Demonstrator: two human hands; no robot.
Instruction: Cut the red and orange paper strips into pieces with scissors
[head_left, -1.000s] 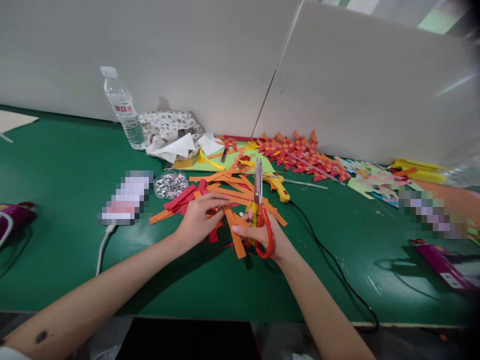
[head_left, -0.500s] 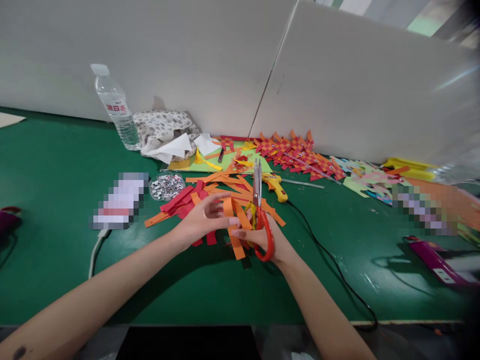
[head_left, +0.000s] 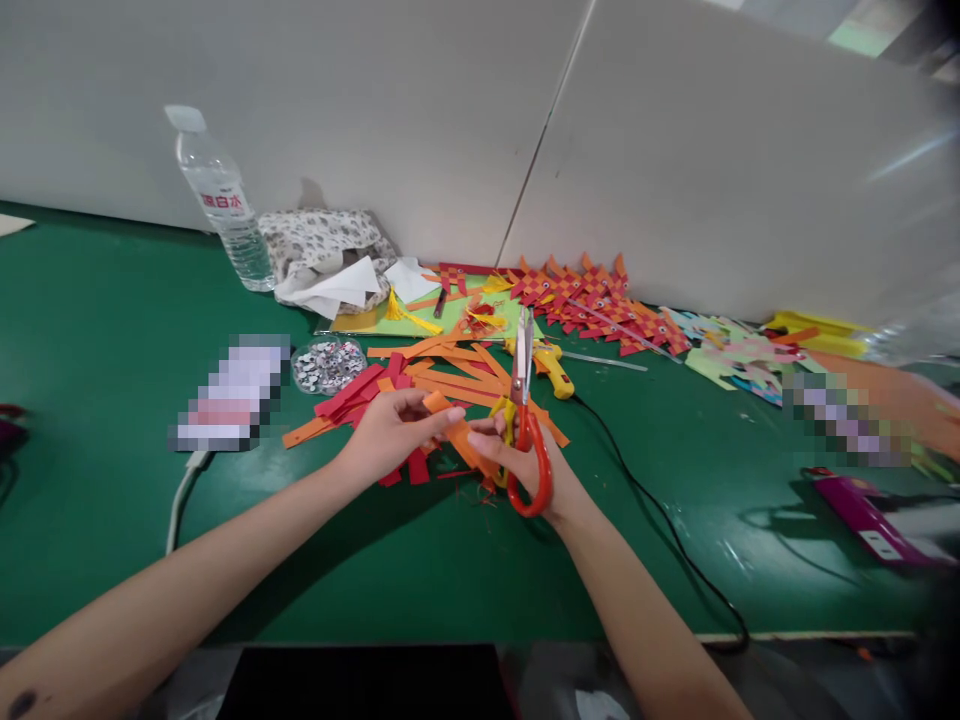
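Between my two hands is an orange paper strip (head_left: 459, 436). My left hand (head_left: 394, 430) pinches its upper left end between thumb and fingers. Around the handles of a pair of scissors (head_left: 534, 450) with red-orange grips curls my right hand (head_left: 529, 465); the blades point away from me and look nearly closed. The right thumb and fingertips also sit at the strip's lower right part. Beyond and beneath the hands lies a loose pile of orange strips (head_left: 469, 383) and red strips (head_left: 352, 395).
A yellow glue gun (head_left: 553, 372) trails a black cord to the right. Further back are woven paper fish (head_left: 600, 300), a round dish of googly eyes (head_left: 328, 366), a cloth tissue holder (head_left: 322, 240) and a water bottle (head_left: 225, 205). A phone (head_left: 232, 395) lies left, a purple power strip (head_left: 862, 515) right.
The orange strip was bent into a loop with an end hanging down; now it lies flatter and slanted between my hands. My left hand has shifted slightly left. The scissors stay in my right hand.
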